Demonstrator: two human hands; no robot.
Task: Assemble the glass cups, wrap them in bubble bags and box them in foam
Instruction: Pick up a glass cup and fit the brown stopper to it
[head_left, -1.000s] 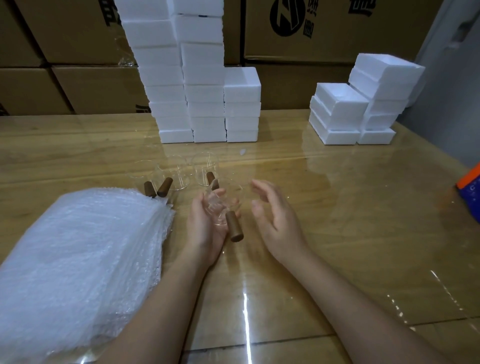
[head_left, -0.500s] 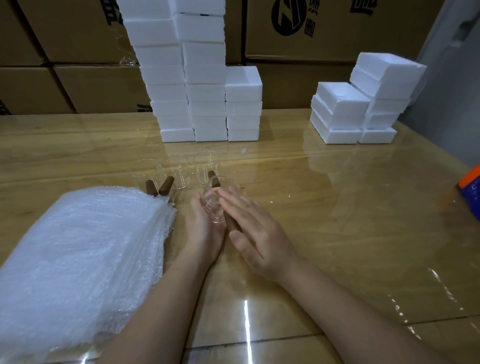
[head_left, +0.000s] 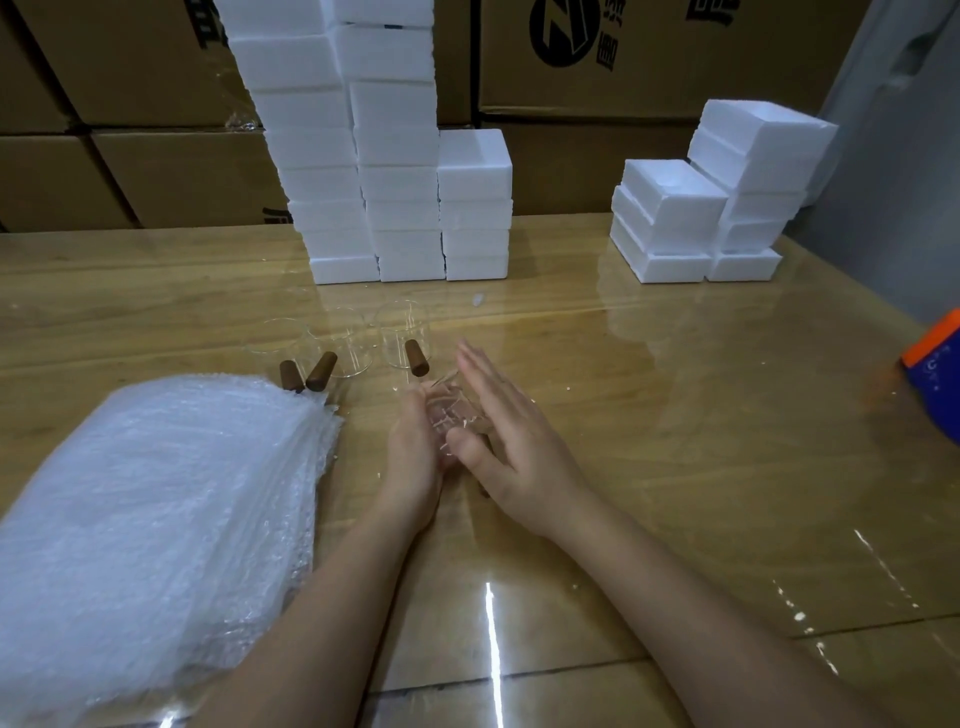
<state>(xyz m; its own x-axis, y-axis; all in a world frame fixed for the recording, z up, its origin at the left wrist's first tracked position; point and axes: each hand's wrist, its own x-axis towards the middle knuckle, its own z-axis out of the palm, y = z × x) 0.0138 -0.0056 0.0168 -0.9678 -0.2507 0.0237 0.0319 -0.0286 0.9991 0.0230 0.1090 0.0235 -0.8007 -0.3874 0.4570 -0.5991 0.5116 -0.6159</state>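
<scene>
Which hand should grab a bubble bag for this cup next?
Probably left: the bag pile lies just beside the left hand, though that hand holds the cup. The right hand, flat on the cup, would have to cross over.

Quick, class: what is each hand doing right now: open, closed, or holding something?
Left hand: holding the cup, fingers curled round it.
Right hand: open, straight fingers laid against the cup.
</scene>
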